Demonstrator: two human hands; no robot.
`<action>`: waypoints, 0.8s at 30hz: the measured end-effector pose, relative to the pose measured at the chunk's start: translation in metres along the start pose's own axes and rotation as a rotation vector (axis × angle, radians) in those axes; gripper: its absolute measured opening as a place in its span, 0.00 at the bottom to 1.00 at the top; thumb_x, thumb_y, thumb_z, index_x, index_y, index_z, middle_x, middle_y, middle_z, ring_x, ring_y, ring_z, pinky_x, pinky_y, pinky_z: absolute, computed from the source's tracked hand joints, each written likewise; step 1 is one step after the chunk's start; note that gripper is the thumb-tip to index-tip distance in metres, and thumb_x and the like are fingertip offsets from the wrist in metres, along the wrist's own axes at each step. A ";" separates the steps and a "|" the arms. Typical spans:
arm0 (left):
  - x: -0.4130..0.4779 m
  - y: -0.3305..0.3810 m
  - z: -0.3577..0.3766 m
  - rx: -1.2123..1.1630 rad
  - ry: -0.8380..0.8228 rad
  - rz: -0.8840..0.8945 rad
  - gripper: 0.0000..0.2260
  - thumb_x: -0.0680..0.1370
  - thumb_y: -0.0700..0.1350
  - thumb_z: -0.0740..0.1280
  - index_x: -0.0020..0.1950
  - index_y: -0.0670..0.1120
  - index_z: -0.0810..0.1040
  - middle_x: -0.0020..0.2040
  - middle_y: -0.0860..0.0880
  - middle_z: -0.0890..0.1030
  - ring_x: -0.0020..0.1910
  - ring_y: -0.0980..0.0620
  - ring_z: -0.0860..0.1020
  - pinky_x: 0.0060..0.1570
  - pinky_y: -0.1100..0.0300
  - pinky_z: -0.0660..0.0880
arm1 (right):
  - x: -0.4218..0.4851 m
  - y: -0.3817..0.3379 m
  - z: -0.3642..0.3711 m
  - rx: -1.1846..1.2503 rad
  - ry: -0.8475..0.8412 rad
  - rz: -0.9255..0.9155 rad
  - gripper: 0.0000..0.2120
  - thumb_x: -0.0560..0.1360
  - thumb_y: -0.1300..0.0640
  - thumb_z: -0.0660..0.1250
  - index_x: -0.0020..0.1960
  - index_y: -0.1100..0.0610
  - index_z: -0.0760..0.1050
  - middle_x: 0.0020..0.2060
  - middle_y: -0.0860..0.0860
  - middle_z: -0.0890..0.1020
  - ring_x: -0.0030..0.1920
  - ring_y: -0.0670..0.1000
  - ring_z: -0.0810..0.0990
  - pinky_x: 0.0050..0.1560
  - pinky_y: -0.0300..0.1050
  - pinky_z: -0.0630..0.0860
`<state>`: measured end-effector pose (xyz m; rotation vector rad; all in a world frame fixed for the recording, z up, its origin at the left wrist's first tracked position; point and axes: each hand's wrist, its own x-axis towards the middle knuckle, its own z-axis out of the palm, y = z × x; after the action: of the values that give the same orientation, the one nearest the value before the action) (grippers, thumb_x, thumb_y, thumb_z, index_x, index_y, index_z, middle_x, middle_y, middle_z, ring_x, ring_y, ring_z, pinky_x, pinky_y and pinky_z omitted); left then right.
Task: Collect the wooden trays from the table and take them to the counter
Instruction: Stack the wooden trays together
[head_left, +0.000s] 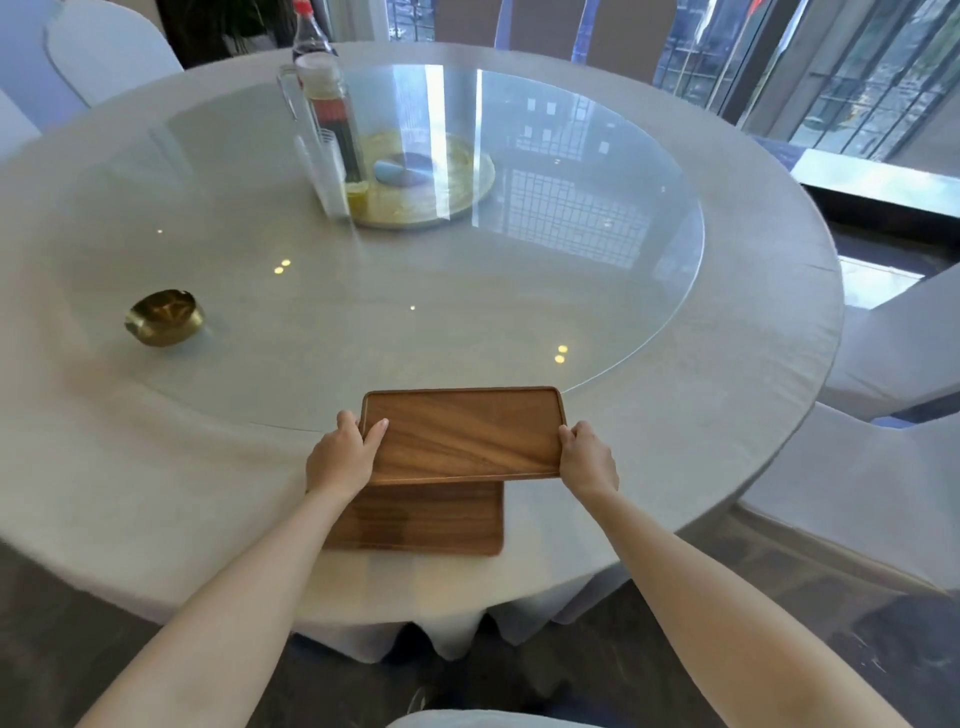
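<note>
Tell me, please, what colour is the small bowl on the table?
The small bowl is shiny gold or brass, seen best in the head view.

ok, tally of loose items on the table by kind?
Wooden trays: 2, upper tray held by left hand and right hand, lower tray under it
Brass bowl: 1
Bottles: 2
Total: 5

Warm brown trays (467, 441) with streaky wood grain, pale grey cloth on the counter (727, 415), shiny gold bowl (165, 317), white chair covers (883, 478).
</note>
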<state>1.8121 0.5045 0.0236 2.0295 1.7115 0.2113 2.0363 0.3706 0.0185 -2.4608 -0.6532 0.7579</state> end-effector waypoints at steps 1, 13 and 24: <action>0.002 -0.010 -0.003 0.011 -0.003 0.000 0.17 0.79 0.55 0.57 0.48 0.40 0.66 0.52 0.35 0.80 0.53 0.35 0.77 0.45 0.50 0.71 | -0.006 -0.002 0.009 -0.006 -0.009 0.002 0.14 0.81 0.50 0.49 0.45 0.59 0.64 0.54 0.62 0.78 0.53 0.61 0.76 0.46 0.48 0.67; 0.007 -0.090 -0.003 0.072 -0.143 0.025 0.16 0.79 0.56 0.56 0.46 0.43 0.62 0.50 0.36 0.80 0.51 0.37 0.77 0.43 0.51 0.69 | -0.053 0.003 0.077 -0.058 -0.102 0.052 0.15 0.81 0.48 0.50 0.46 0.58 0.67 0.43 0.55 0.75 0.45 0.56 0.75 0.46 0.50 0.71; 0.005 -0.107 0.012 0.040 -0.198 0.038 0.16 0.78 0.56 0.57 0.46 0.42 0.62 0.49 0.36 0.80 0.49 0.37 0.77 0.40 0.54 0.67 | -0.067 0.010 0.084 -0.207 -0.060 0.031 0.15 0.81 0.49 0.49 0.44 0.58 0.65 0.41 0.55 0.75 0.44 0.58 0.75 0.44 0.49 0.69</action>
<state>1.7231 0.5179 -0.0352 2.0381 1.5677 -0.0122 1.9385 0.3506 -0.0228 -2.6490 -0.7519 0.8157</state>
